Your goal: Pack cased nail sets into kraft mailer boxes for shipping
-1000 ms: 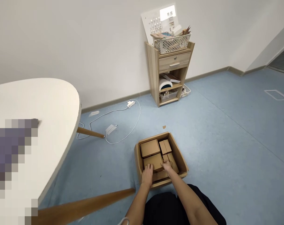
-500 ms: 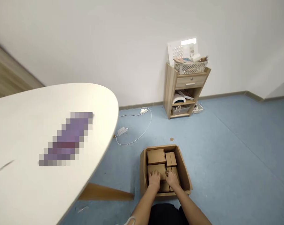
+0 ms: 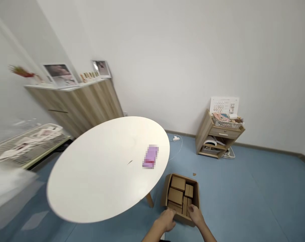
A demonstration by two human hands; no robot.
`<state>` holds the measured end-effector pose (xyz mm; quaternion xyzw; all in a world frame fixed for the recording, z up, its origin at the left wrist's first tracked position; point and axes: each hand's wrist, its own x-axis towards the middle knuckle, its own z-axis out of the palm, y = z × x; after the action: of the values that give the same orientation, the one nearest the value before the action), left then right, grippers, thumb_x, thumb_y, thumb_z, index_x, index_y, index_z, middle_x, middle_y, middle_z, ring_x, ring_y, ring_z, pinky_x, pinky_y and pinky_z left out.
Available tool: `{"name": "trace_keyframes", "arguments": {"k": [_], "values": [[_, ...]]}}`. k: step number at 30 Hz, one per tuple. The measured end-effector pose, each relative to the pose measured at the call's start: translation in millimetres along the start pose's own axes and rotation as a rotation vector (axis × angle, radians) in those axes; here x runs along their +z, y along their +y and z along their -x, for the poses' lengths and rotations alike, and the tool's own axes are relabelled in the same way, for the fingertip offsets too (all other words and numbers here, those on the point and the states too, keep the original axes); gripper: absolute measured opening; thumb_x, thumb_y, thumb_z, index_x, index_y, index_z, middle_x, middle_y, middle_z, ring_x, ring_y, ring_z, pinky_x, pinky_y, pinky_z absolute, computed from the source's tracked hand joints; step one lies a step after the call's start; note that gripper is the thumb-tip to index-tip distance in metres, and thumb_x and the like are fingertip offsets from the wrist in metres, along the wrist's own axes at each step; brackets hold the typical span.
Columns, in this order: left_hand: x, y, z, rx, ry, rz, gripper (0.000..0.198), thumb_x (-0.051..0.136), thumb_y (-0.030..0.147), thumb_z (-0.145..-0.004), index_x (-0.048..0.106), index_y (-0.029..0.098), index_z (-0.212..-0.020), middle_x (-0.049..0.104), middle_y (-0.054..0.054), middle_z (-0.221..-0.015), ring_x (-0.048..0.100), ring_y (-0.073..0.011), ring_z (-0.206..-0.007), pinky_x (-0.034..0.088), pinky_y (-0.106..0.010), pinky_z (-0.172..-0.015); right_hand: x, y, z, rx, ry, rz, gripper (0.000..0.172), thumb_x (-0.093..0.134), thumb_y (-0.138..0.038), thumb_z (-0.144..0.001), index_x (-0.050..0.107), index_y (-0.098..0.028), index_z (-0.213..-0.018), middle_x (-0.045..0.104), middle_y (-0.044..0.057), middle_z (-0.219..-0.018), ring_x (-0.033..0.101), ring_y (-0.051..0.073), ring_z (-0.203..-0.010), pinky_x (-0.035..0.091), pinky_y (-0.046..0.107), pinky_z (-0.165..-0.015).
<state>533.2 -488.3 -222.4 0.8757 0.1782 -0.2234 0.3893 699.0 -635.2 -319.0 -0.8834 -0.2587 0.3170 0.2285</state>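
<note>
An open cardboard box (image 3: pixel 195 196) sits on the blue floor, packed with several small closed brown cartons (image 3: pixel 178 183). My left hand (image 3: pixel 167 220) is curled at the box's near left edge, fingers closed over the rim. My right hand (image 3: pixel 195 214) rests at the near right edge, fingers bent onto the rim and the nearest carton. Whether either hand is gripping a small carton is hidden.
A round white table (image 3: pixel 107 168) stands to the left with a purple blurred item (image 3: pixel 150 157). A small wooden nightstand (image 3: pixel 218 137) with a basket is against the far wall. A long wooden cabinet (image 3: pixel 77 101) and a white wire tray (image 3: pixel 29 143) are at left.
The view has risen and swung left, showing the whole table and cabinet. Both hands have pulled back from the small cartons inside to the box's near edge.
</note>
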Motion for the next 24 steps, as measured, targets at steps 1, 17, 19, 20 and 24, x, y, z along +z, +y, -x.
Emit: {"name": "trace_keyframes", "arguments": {"k": [1,17,19,20,24], "values": [[-12.4,7,28,-0.016,0.046,0.044,0.048,0.057,0.023,-0.076,0.058,0.022,-0.124,0.060,-0.011,-0.128,0.053,-0.0309,-0.121,0.042,-0.045,-0.103,-12,-16,16,-0.010,-0.015,-0.003,0.022,0.051,-0.027,-0.074,0.071,-0.025,-0.084,0.075,0.006,-0.090,0.071,0.025,-0.090,0.051,0.030,-0.077],[-102.3,-78,380,-0.367,0.896,0.301,0.031,0.046,0.023,-0.086,0.061,0.021,-0.113,0.065,-0.007,-0.109,0.061,-0.0203,-0.098,0.046,-0.033,-0.090,-2,-321,120,-0.581,-0.161,0.075,0.035,0.041,-0.039,-0.081,0.067,-0.021,-0.096,0.072,0.008,-0.100,0.068,0.022,-0.089,0.050,0.029,-0.078],[-104.8,-108,423,-0.421,0.933,0.319,0.031,0.046,0.023,-0.085,0.061,0.023,-0.113,0.066,-0.006,-0.110,0.061,-0.0199,-0.099,0.046,-0.032,-0.091,38,-373,133,-0.632,-0.197,0.077,0.037,0.040,-0.040,-0.081,0.067,-0.020,-0.098,0.072,0.008,-0.099,0.068,0.021,-0.085,0.051,0.030,-0.078],[-106.7,-124,444,-0.449,0.948,0.324,0.032,0.046,0.023,-0.085,0.061,0.023,-0.113,0.066,-0.005,-0.111,0.061,-0.0197,-0.099,0.046,-0.032,-0.092,60,-399,141,-0.659,-0.213,0.076,0.037,0.040,-0.040,-0.081,0.067,-0.020,-0.098,0.072,0.008,-0.099,0.068,0.021,-0.085,0.051,0.030,-0.078],[-116.2,-190,525,-0.525,1.037,0.334,0.034,0.044,0.026,-0.086,0.060,0.023,-0.117,0.065,-0.005,-0.115,0.061,-0.0193,-0.100,0.046,-0.033,-0.093,146,-501,176,-0.775,-0.315,0.093,0.035,0.041,-0.037,-0.083,0.067,-0.021,-0.100,0.072,0.008,-0.101,0.067,0.021,-0.088,0.050,0.031,-0.081]]}}
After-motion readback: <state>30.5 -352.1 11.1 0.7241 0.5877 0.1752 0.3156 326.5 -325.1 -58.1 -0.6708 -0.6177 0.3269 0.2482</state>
